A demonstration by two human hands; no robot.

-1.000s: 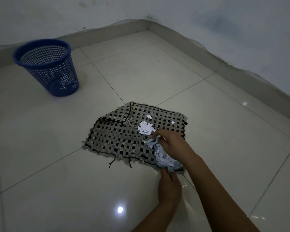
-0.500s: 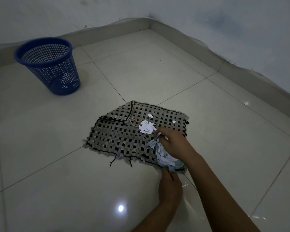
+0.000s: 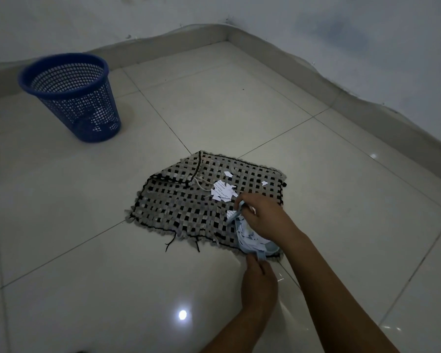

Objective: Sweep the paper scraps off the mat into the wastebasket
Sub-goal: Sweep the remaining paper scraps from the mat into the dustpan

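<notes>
Woven checkered mat point(image 3: 189, 207), torn white paper scraps point(image 3: 223, 192), left hand point(image 3: 259, 284) gripping pale plastic dustpan point(image 3: 261, 247), right hand point(image 3: 262, 215) clasping brush point(image 3: 236, 214)

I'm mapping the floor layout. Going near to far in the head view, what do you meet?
left hand → light blue dustpan → pile of paper scraps on the woven mat → blue wastebasket → wall

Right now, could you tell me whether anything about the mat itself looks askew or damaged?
Yes: the woven mat has its far-left corner folded over, so it is not flat, and loose black threads trail off its near edge onto the floor tiles, as if fraying.
</notes>
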